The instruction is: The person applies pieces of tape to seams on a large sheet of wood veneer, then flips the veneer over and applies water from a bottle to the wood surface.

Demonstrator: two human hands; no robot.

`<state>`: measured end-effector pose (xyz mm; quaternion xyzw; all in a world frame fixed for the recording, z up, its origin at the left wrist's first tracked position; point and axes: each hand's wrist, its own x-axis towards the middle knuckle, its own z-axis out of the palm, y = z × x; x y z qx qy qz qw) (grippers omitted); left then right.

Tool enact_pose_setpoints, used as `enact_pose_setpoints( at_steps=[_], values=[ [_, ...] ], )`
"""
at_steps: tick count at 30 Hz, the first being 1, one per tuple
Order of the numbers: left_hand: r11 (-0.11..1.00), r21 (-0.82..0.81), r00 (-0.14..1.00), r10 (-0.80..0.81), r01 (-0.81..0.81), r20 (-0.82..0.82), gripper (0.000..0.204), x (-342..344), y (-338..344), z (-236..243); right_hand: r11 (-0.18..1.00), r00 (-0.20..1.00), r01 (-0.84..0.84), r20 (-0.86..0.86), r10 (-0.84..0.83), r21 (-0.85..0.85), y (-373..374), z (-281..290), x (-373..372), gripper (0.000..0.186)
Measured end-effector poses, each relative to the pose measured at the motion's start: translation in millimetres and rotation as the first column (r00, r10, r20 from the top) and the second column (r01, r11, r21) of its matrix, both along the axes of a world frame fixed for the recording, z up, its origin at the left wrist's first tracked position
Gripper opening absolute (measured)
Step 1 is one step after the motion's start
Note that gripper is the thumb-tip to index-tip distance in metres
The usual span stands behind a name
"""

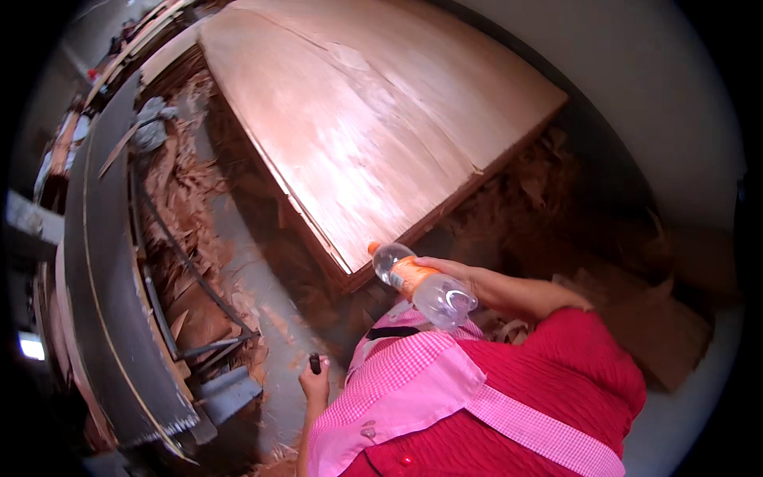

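A clear plastic bottle (446, 301) with an orange cap and an orange label lies tilted in my right hand (455, 272), whose fingers wrap round its side. Its cap points away from me, toward the near corner of a stack of thin wood veneer sheets (342, 135). Inside the bottle I cannot make out any liquid. Lower and to the left, my left hand (315, 385) is closed on a small black object (315, 363), of which only a short end shows. That hand hangs beside my pink checked apron (397, 381), apart from the stack.
Left of me stands a long dark bench (107, 262) with a curved-looking edge and a metal frame (211, 347) at its side. Torn veneer scraps (187, 199) litter the floor between bench and stack. More scraps (540, 191) and brown sheets (644, 334) lie at the right, near a pale wall.
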<state>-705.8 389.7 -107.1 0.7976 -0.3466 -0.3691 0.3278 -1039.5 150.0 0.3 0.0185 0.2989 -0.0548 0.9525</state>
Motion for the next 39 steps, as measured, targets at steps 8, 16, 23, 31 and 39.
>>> enact_pose_setpoints(
  at_steps=[8, 16, 23, 31, 39],
  values=[
    [0.974, -0.119, 0.972, -0.171, 0.191, 0.162, 0.015, 133, -126, 3, 0.813, 0.759, 0.525, -0.294, -0.581, -0.252, 14, 35, 16, 0.051],
    [0.902, -0.082, 0.903, -0.415, 0.424, 0.109, 0.013, 215, -227, -16, 0.675, 0.559, 0.628, -0.379, -0.738, -0.387, 38, 57, 64, 0.05],
    [0.871, -0.041, 0.867, -0.491, 0.49, -0.085, 0.014, 277, -330, -7, 0.39, 0.271, 0.676, -0.281, -0.92, -0.625, -114, 128, 20, 0.05],
    [0.886, -0.155, 0.882, -0.457, 0.438, -0.119, 0.016, 427, -478, -21, 0.33, 0.395, 0.753, -0.011, -0.919, -0.569, -218, 114, 178, 0.048],
    [0.766, -0.099, 0.772, -0.63, 0.635, 0.081, 0.02, 474, -638, 8, 0.561, 0.607, 0.77, 0.075, -0.791, -0.305, -460, 54, 410, 0.045]
  ],
)
